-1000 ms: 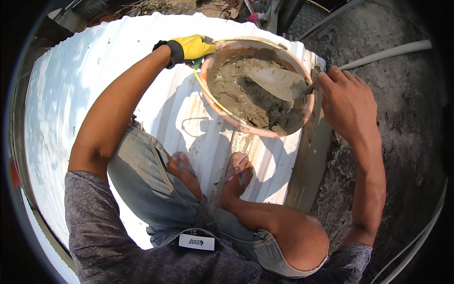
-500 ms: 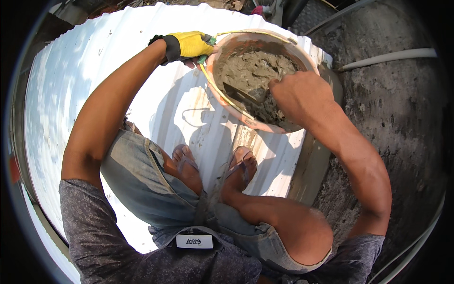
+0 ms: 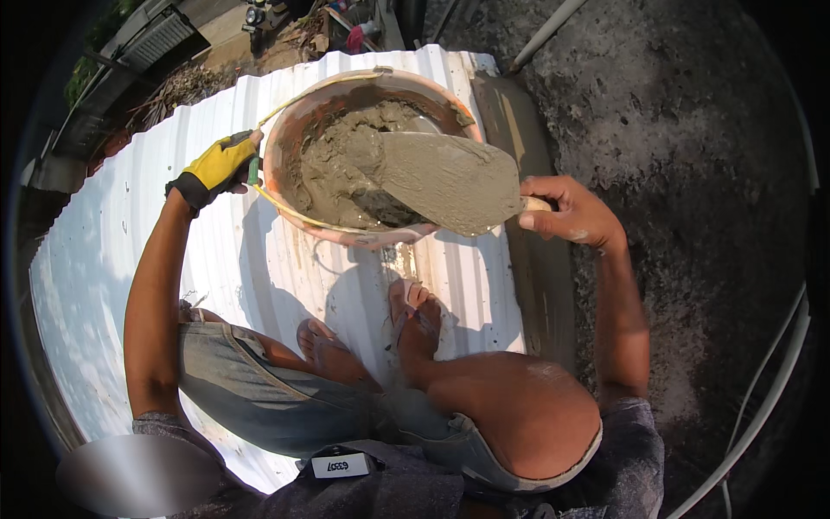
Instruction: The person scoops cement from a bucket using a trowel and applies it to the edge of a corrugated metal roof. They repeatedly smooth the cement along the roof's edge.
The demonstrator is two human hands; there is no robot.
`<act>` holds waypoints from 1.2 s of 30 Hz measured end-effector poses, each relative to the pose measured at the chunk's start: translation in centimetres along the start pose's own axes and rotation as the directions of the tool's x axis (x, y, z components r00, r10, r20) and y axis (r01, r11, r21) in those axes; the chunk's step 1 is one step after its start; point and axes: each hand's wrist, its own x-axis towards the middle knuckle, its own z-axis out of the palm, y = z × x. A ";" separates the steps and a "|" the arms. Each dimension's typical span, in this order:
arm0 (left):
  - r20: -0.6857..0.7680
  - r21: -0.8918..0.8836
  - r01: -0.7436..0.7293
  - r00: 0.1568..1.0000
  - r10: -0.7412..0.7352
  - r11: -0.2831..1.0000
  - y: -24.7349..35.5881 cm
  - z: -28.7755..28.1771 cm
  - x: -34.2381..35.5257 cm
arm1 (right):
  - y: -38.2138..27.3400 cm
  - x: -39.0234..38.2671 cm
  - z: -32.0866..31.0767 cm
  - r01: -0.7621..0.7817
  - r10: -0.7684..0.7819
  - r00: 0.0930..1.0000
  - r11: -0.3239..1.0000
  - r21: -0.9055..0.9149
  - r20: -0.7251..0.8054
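Observation:
My right hand (image 3: 571,212), bare, grips the short wooden handle of a trowel (image 3: 458,183). The blade is coated with wet grey mortar and lies over the right part of an orange bucket (image 3: 275,143), its handle end reaching past the rim. Inside the bucket is a mass of thick grey mortar (image 3: 333,164). In a yellow and black glove, my left hand (image 3: 220,166) is closed round the green grip of the bucket's yellow wire handle (image 3: 281,206), at the left side of the rim.
The bucket stands on white corrugated metal sheeting (image 3: 138,233), where my sandalled feet (image 3: 411,316) also rest. A ledge (image 3: 523,147) borders the sheet on the right, beside a dark rough surface (image 3: 657,173). Pale pipes (image 3: 553,30) cross it. Debris and a parked motorbike (image 3: 264,17) show beyond.
The trowel blade, earlier sunk partly in the mortar, is now raised over the bucket's right rim, coated with mortar. My right hand has moved outside the bucket. The view has shifted rightward.

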 end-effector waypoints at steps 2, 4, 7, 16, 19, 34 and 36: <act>-0.065 -0.072 -0.052 0.997 0.047 0.996 -1.1 -0.7 1.4 | 4.2 -4.8 1.7 0.194 -0.187 0.950 0.981 0.004 -0.250; -0.143 -0.103 -0.081 0.988 0.065 0.991 -2.3 -1.4 2.3 | 7.8 -9.3 3.6 0.063 -0.128 0.879 0.986 -0.154 -0.460; -0.187 -0.135 -0.152 0.974 0.126 0.979 -1.3 -0.3 4.5 | 14.0 -15.2 5.9 -0.343 0.242 0.691 0.939 -0.015 -0.681; -0.201 0.231 -0.376 0.884 0.422 0.897 -1.7 1.0 9.4 | 17.6 -11.3 5.1 -0.698 0.200 0.534 0.653 -0.294 -0.822; -0.184 0.418 -0.327 0.883 0.431 0.848 -2.0 0.6 8.9 | 19.2 -11.8 5.1 -0.673 0.122 0.570 0.637 -0.376 -0.813; -0.131 0.523 -0.355 0.865 0.484 0.775 -8.0 -5.3 15.7 | 23.9 -20.0 11.2 -0.823 0.439 0.509 0.499 -0.270 -0.740; -0.082 0.636 -0.372 0.839 0.538 0.676 -8.1 -5.2 16.1 | 23.6 -19.8 10.7 -0.824 0.439 0.514 0.493 -0.281 -0.737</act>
